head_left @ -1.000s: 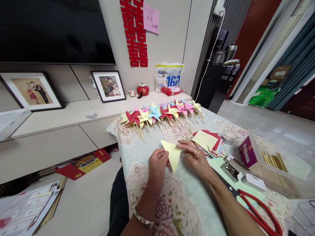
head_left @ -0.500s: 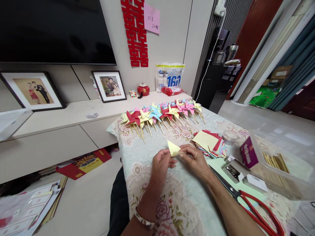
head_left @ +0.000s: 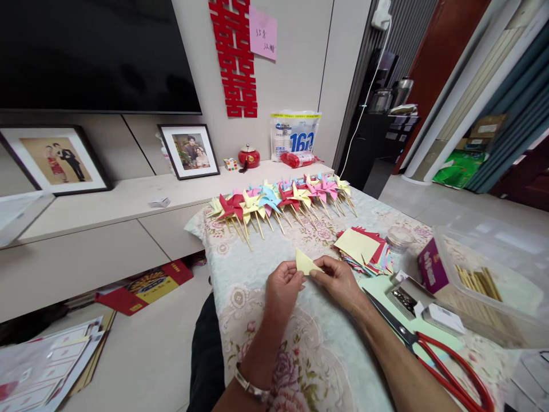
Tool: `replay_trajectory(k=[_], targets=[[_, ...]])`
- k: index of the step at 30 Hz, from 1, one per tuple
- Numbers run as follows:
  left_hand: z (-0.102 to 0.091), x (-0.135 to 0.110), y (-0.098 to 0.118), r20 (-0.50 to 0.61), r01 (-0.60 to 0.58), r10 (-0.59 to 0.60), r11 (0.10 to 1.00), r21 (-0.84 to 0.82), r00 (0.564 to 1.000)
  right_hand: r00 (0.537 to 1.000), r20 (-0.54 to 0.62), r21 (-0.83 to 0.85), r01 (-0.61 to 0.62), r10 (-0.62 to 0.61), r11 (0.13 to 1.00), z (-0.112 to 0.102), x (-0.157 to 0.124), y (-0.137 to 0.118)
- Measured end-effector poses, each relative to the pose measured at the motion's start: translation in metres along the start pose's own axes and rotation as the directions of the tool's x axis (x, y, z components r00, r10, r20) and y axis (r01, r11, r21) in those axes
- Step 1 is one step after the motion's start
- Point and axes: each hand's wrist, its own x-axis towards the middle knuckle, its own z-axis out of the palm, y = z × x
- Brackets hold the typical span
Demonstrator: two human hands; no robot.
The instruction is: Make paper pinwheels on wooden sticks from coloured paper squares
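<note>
Both my hands pinch a small folded yellow paper triangle [head_left: 304,262] above the flowered tablecloth [head_left: 300,349]. My left hand [head_left: 282,289] grips its lower left corner. My right hand [head_left: 338,281] grips its right edge with thumb and forefinger. Just right of my right hand lies a stack of coloured paper squares [head_left: 363,249] with a yellow sheet on top. A row of several finished paper pinwheels [head_left: 278,200] on wooden sticks lies along the far side of the table.
Red-handled scissors [head_left: 433,355] lie at my right forearm. Beyond them are a small open box of pins [head_left: 404,298], a white box [head_left: 441,316], a clear jar [head_left: 398,237] and a clear plastic bin [head_left: 493,286] with wooden sticks. A low cabinet [head_left: 107,217] stands to the left.
The yellow paper was a larger triangle held between my hands; it has been folded in half into a smaller triangle, and both hands have moved closer together.
</note>
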Motion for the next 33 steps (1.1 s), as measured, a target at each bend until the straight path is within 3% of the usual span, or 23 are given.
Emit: replay_trajectory(k=[9, 23, 33], targets=[[-0.0012, 0.0002, 0.0005, 0.000, 0.009, -0.009, 1.000, 0.019, 1.000, 0.999, 0.011, 0.182, -0.033, 0.031, 0.983, 0.0029, 0.0006, -0.0008], [-0.0023, -0.0015, -0.0018, 0.020, -0.027, 0.025, 0.995, 0.096, 0.999, 0.994, 0.094, 0.108, -0.062, 0.051, 0.992, 0.0032, -0.0026, -0.0046], [-0.0001, -0.0023, -0.0032, 0.071, -0.056, 0.050, 0.995, 0.080, 0.996, 0.996, 0.080, 0.011, -0.028, 0.027, 1.000, 0.0034, -0.0033, -0.0017]])
